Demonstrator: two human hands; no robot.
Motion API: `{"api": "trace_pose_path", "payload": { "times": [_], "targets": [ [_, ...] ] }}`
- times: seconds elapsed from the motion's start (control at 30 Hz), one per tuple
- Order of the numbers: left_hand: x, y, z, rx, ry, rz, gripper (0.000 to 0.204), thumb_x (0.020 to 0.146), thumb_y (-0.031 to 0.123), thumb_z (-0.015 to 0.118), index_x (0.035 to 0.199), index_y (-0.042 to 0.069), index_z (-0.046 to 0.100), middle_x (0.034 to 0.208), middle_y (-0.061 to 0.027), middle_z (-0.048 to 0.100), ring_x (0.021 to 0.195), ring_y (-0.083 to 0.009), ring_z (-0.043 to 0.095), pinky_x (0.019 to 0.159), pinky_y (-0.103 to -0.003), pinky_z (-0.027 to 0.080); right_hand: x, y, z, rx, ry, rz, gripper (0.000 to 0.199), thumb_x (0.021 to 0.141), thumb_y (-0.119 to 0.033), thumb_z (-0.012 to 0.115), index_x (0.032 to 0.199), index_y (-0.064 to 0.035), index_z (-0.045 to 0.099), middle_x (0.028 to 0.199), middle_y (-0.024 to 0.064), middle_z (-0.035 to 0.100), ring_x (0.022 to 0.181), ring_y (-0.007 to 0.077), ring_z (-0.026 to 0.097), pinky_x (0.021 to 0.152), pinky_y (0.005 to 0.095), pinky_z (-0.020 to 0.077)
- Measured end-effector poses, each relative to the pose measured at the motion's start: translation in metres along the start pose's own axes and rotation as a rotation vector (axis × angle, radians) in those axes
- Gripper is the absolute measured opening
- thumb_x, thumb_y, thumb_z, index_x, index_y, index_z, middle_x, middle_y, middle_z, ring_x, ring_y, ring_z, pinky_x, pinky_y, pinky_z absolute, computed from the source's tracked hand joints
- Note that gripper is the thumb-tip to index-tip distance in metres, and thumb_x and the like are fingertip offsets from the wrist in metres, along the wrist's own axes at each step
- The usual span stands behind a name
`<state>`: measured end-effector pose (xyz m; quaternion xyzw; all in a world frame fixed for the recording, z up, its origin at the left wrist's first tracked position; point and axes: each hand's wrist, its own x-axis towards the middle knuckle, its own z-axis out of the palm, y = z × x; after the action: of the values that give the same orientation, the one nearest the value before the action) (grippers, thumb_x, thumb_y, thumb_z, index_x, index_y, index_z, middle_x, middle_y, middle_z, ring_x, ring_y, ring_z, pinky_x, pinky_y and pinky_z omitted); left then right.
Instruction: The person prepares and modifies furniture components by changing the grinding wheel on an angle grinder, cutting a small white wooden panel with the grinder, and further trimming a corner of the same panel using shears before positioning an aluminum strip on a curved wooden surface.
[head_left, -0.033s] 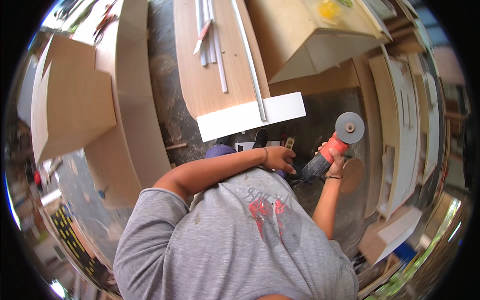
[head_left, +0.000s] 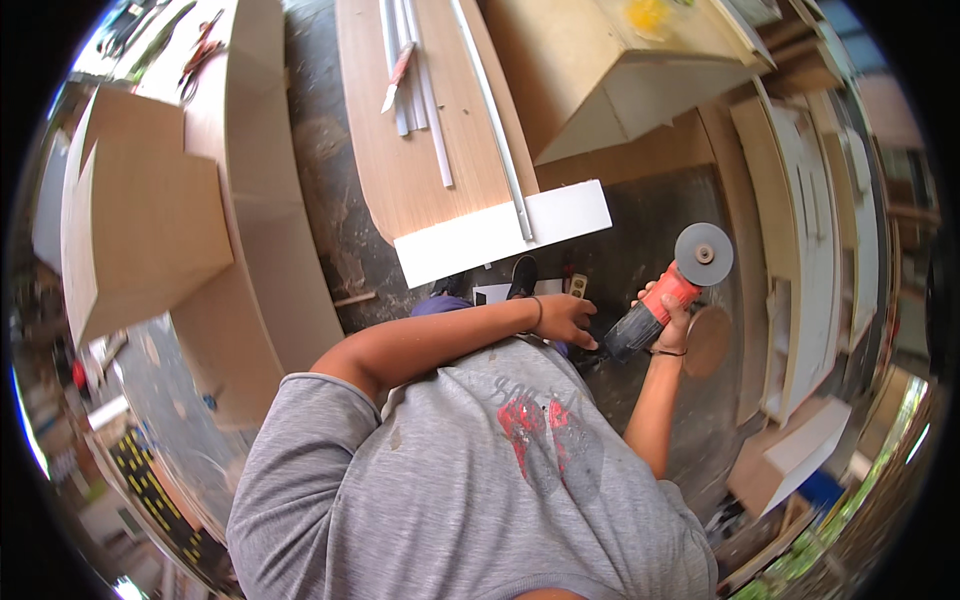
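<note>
My right hand (head_left: 672,325) is wrapped around the body of a red and black angle grinder (head_left: 650,312). Its grey disc (head_left: 704,254) points up and away from me, and no guard shows over it. Bent across my front, my left hand (head_left: 565,320) has its fingers loosely parted, with the fingertips close to the grinder's black tail end. Whether they touch it or its cord I cannot make out. Beyond my hands, a white board (head_left: 500,232) lies across the near end of a wood-coloured panel (head_left: 430,195), with a long metal strip (head_left: 492,110) on top.
On the panel rest several thin pale strips (head_left: 432,120) and a red-handled knife (head_left: 398,77). A power socket strip (head_left: 578,285) lies by my shoe (head_left: 522,275). Plywood cabinets (head_left: 640,90) stand ahead right and a wooden box (head_left: 150,220) at left; a round wooden disc (head_left: 707,342) lies right.
The view has shifted slightly, so the surroundings sit a little differently. Both hands and the grinder keep nearly the same pose.
</note>
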<state>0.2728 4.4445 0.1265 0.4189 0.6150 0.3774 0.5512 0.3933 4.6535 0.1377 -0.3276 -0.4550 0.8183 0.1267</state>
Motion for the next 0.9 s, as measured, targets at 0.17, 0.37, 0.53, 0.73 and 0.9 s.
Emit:
{"api": "trace_pose_path", "payload": {
  "times": [0.17, 0.37, 0.53, 0.73, 0.9],
  "targets": [
    [-0.048, -0.038, -0.035, 0.192, 0.016, 0.036, 0.036, 0.081, 0.024, 0.06, 0.105, -0.001, 0.062, 0.096, -0.0192, 0.066, 0.089, -0.0288, 0.064, 0.082, -0.035, 0.049, -0.054, 0.038, 0.016, 0.232, 0.101, -0.09, 0.052, 0.074, -0.026, 0.066, 0.115, -0.003, 0.046, 0.096, 0.0134, 0.058, 0.083, 0.0255, 0.061, 0.073, 0.0428, 0.0545],
    [-0.095, -0.104, -0.12, 0.254, 0.711, -0.072, 0.028, 0.082, 0.017, 0.055, 0.1, -0.003, 0.063, 0.08, -0.0183, 0.066, 0.073, -0.0284, 0.066, 0.069, -0.035, 0.051, -0.094, 0.101, 0.051, 0.405, 0.181, 0.061, 0.048, 0.073, -0.027, 0.065, 0.112, -0.0036, 0.048, 0.093, 0.0125, 0.059, 0.081, 0.0259, 0.062, 0.072, 0.0436, 0.0546],
    [-0.101, -0.064, -0.069, -0.009, 0.332, -0.099, 0.028, 0.087, 0.022, 0.058, 0.103, 0.0, 0.062, 0.088, -0.0119, 0.068, 0.08, -0.0203, 0.065, 0.074, -0.032, 0.05, -0.107, 0.131, 0.071, 0.466, 0.271, 0.024, 0.048, 0.072, -0.027, 0.065, 0.11, -0.0036, 0.048, 0.09, 0.0125, 0.059, 0.08, 0.0267, 0.062, 0.069, 0.0441, 0.0551],
    [-0.085, -0.076, 0.045, 0.263, -0.125, -0.083, 0.078, 0.071, 0.046, 0.074, 0.121, -0.008, 0.048, 0.103, -0.0235, 0.063, 0.1, -0.0292, 0.062, 0.084, -0.036, 0.048, -0.109, 0.21, 0.026, 0.765, 0.547, -0.153, 0.039, 0.074, -0.026, 0.063, 0.104, -0.003, 0.051, 0.086, 0.0139, 0.059, 0.077, 0.0281, 0.062, 0.07, 0.0429, 0.053],
    [-0.077, -0.049, 0.07, 0.405, -0.008, 0.055, 0.069, 0.072, 0.044, 0.074, 0.113, -0.006, 0.053, 0.089, -0.0196, 0.067, 0.078, -0.0289, 0.068, 0.07, -0.037, 0.053, -0.144, 0.198, 0.035, 0.871, 0.896, -0.285, 0.031, 0.076, -0.018, 0.064, 0.101, -0.0047, 0.052, 0.084, 0.0136, 0.059, 0.075, 0.0297, 0.062, 0.068, 0.0418, 0.0532]
  ]
}}
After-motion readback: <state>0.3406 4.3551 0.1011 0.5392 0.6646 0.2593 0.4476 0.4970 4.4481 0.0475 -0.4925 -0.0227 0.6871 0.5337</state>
